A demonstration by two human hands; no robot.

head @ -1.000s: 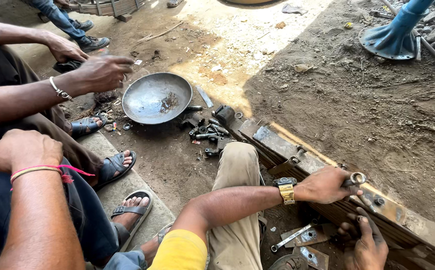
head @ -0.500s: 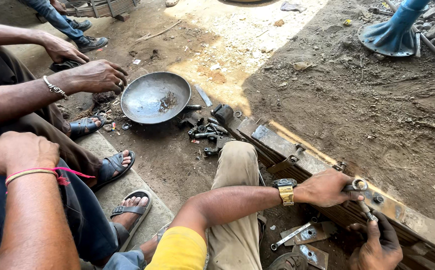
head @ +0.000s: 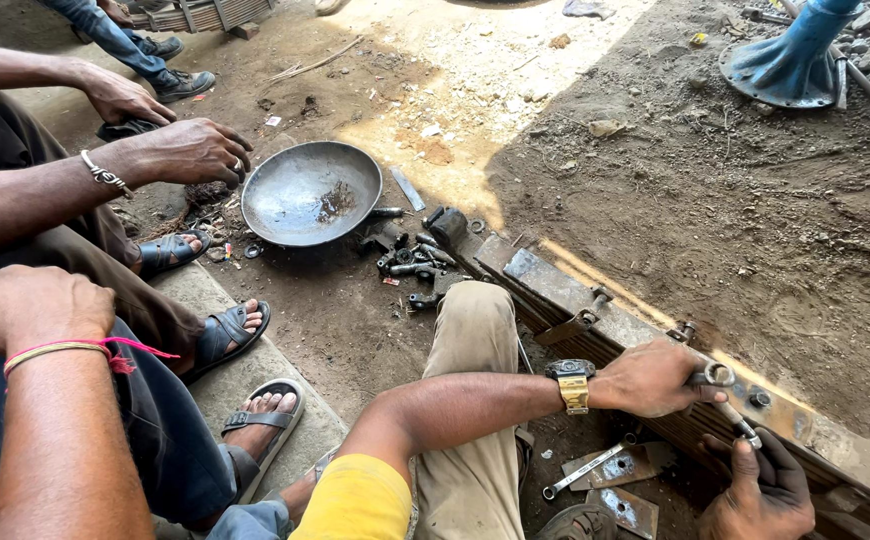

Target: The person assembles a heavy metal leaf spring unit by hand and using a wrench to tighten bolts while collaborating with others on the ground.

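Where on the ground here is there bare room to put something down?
Bare dirt lies open between the long metal bar and the blue base. The sunlit ground beyond the metal pan is free too. It is crowded between pan and bar, where bolts lie scattered, and around the left hand and right hand.

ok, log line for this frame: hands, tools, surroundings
left hand grips ring spanner on leaf-spring stack | right hand holds second spanner below | metal bowl, loose bolts nearby | other people seated left
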